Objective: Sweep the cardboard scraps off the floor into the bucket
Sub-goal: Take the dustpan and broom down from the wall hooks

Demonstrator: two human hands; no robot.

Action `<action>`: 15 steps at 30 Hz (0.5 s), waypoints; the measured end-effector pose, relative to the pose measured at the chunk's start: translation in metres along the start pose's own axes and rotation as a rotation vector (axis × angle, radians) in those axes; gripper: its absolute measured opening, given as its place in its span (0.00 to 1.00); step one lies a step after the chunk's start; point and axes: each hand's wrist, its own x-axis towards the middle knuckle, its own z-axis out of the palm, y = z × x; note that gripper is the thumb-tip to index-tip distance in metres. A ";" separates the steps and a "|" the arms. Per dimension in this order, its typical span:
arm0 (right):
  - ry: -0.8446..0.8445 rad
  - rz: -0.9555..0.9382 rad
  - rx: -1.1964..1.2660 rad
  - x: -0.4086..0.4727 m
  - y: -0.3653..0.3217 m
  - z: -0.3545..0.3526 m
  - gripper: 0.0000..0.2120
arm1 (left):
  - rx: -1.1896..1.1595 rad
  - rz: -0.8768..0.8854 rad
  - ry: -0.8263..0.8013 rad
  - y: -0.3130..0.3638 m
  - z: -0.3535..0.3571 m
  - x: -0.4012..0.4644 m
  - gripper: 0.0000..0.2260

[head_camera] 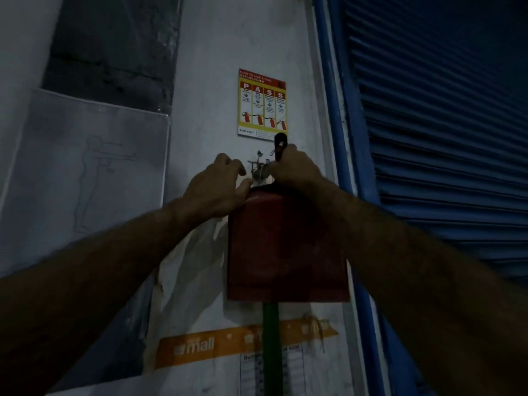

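**Two hands at a red dustpan hung on the wall**

Two bare forearms reach up toward a pale, scuffed plaster wall (217,90) in dim light. Red dustpan (285,247) hangs flat against it: broad, squarish plastic pan, matte and dusty, straight lower edge, narrowing at the top into a dark handle (279,147) with a rounded tip.

Right hand (294,168): grip closed round the handle, fingers curled over it just below the tip. Left hand (218,185): fingers bent and spread, thumb touching the pan's upper left shoulder; nothing pinched as far as the dim view shows. Between the two hands, a small metal wall hook (257,164) with bits of wire or tie, too blurred to make out.

Green pole (271,347), smooth and round, runs straight down from behind the pan's lower edge to the bottom of the view. What it belongs to cannot be told. Bucket and cardboard scraps are out of view.

Above the handle: glossy rectangular fire extinguisher poster (262,105), yellow and red, four columns lettered P A S S. Left: large pale sheet (85,178) with a faint line drawing of a standing figure, arm outstretched. Below the pan: crumpled clear plastic wrap (194,261), a torn orange tape strip (228,342) printed "mall", and a printed table sheet (291,372). Right: blue corrugated metal roller shutter (445,132), horizontal ribs, in a blue painted frame.
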 end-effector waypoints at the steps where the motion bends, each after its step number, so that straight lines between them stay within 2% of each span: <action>1: 0.002 0.005 0.058 0.008 -0.002 -0.006 0.29 | -0.034 -0.026 0.000 0.002 -0.004 0.007 0.19; 6: -0.129 -0.052 0.288 0.027 -0.011 -0.027 0.11 | -0.328 -0.186 0.046 0.018 -0.025 0.032 0.17; 8: -0.188 -0.040 0.318 0.023 -0.011 -0.030 0.13 | -0.437 -0.217 -0.025 0.023 -0.032 0.038 0.16; 12: -0.331 -0.079 0.387 -0.006 -0.010 -0.033 0.18 | -0.467 -0.165 -0.368 0.035 -0.031 0.035 0.05; 15: -0.348 -0.111 0.388 -0.026 -0.002 -0.030 0.23 | -0.528 -0.165 -0.413 0.045 -0.019 0.021 0.06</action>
